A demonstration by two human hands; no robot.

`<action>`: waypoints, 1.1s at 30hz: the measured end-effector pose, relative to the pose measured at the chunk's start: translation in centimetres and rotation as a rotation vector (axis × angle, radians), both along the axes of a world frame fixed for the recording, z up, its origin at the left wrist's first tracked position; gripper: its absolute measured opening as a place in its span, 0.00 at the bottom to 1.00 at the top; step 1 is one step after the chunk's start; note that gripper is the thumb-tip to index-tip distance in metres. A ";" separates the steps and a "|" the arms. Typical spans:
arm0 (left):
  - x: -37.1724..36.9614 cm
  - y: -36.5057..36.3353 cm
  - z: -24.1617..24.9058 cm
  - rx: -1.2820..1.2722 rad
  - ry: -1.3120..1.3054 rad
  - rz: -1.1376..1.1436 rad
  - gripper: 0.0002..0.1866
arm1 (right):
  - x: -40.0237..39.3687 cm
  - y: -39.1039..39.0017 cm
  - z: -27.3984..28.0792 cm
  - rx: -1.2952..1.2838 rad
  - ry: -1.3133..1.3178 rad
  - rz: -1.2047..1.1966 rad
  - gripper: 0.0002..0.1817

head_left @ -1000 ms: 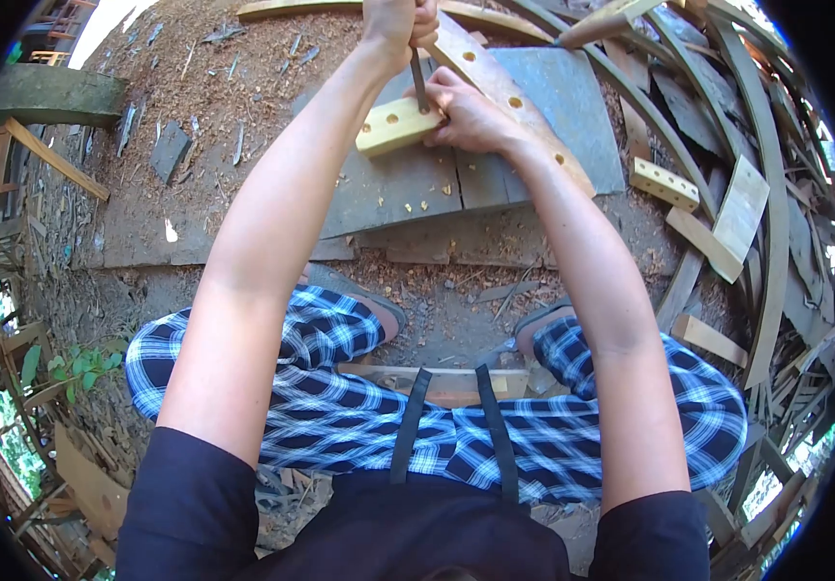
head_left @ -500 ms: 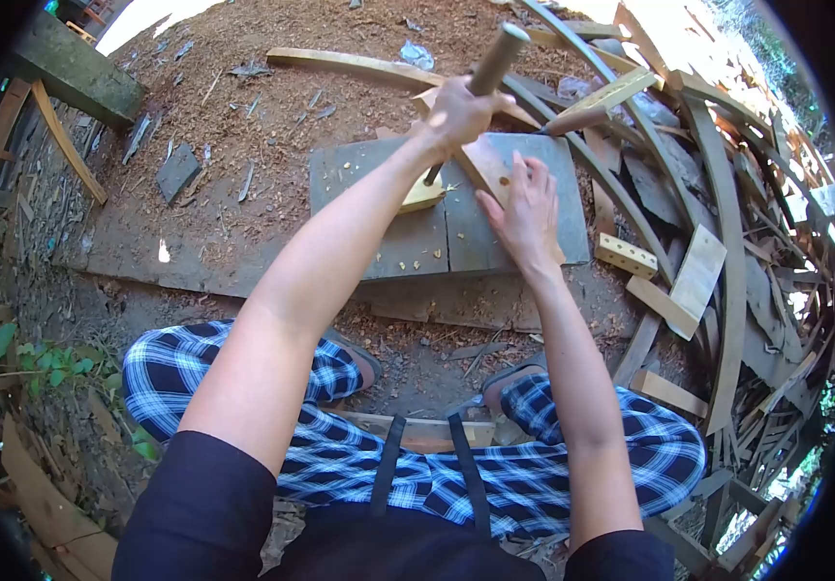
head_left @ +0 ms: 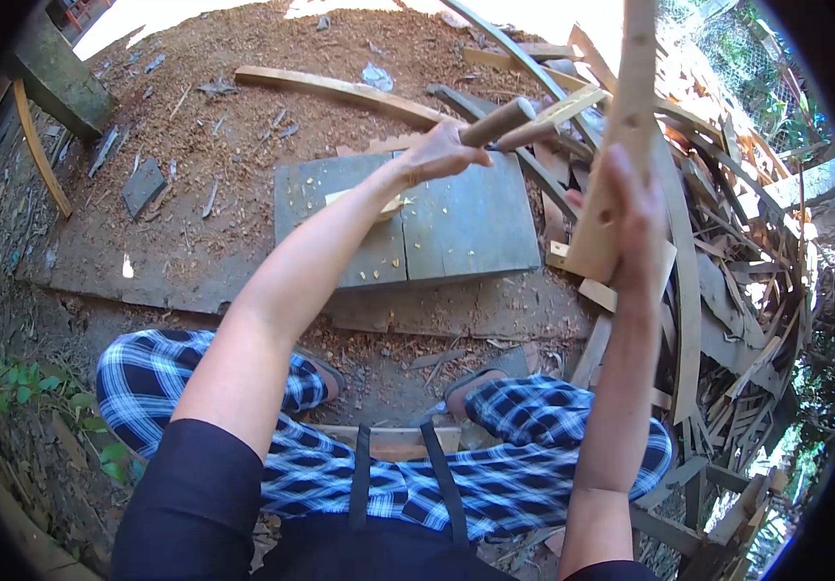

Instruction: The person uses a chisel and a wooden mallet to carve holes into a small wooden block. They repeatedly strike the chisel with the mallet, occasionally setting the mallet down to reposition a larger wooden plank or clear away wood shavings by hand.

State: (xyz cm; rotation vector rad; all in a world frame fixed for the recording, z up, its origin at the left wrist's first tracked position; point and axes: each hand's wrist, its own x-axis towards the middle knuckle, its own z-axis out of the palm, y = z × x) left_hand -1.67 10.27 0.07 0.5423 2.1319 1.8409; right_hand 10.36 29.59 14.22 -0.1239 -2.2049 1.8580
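A thick round wooden handle (head_left: 500, 123) juts from the fist of my left hand (head_left: 437, 152), over the grey work block; it seems to be a chisel's, its blade hidden. My right hand (head_left: 636, 218), slightly blurred, grips a flat wooden board (head_left: 631, 107) with round holes. The board stands nearly upright, off the block to the right, its top cut off by the view. On the work block (head_left: 471, 218), a pale yellow wood piece (head_left: 386, 211) lies partly under my left forearm among small chips.
Another tool with a tapered brown end (head_left: 526, 134) lies behind the block. A long wooden strip (head_left: 340, 89) rests on chip-covered soil. Curved strips and offcuts pile up at right (head_left: 686, 320). A concrete post (head_left: 61, 82) stands at upper left, a dark slab (head_left: 144, 187) nearby.
My right hand has lifted the holed board off the work block, up and to the right. My left hand has tilted the tool, swinging its handle rightward, away from the yellow piece.
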 end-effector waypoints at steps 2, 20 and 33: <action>0.1 -0.7 0.3 0.029 -0.030 -0.043 0.10 | 0.1 0.1 3.5 0.081 0.259 -0.089 0.28; 1.0 -3.5 0.7 -0.047 -0.049 0.011 0.11 | 2.4 -1.6 -0.9 0.944 0.016 0.208 0.39; 0.8 -8.8 -0.5 0.381 -0.098 0.641 0.13 | -3.0 1.0 -15.3 1.034 -0.356 0.183 0.46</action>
